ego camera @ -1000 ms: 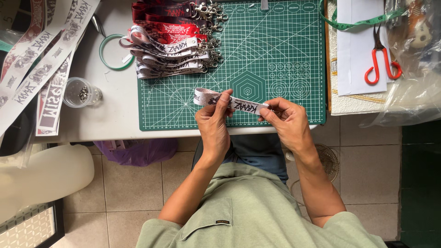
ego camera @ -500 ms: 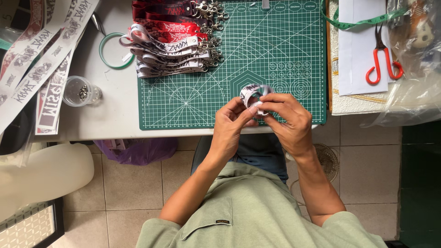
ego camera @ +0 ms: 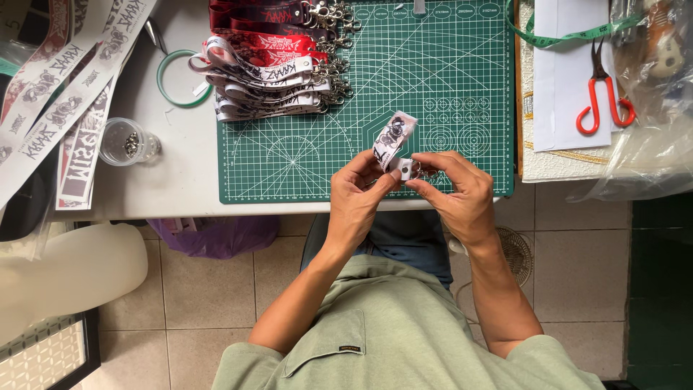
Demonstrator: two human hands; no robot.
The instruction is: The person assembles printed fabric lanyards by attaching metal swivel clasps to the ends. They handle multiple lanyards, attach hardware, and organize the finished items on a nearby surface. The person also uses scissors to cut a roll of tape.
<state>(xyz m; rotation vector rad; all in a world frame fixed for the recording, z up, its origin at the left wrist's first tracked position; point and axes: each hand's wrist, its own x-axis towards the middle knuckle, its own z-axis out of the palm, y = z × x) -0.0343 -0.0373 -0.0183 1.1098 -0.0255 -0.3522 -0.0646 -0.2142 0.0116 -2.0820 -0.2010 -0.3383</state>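
Both hands hold a short white printed strap [ego camera: 393, 137] folded over at its near end, above the front edge of the green cutting mat [ego camera: 303, 159]. My left hand [ego camera: 359, 195] pinches the folded end from the left. My right hand [ego camera: 456, 189] pinches it from the right, where a small metal stud and ring show at the fold. The strap's free end sticks up and away from me.
A pile of finished red and white straps with metal clips [ego camera: 271, 61] lies at the mat's far left. A green tape ring [ego camera: 180, 78], a clear cup of studs [ego camera: 126, 143], long printed ribbons [ego camera: 61, 94], red-handled pliers [ego camera: 603, 94] and a measuring tape [ego camera: 563, 36] surround it.
The strap was stretched flat between both hands; it is now folded over and the hands have come together, with the free end pointing away from me.
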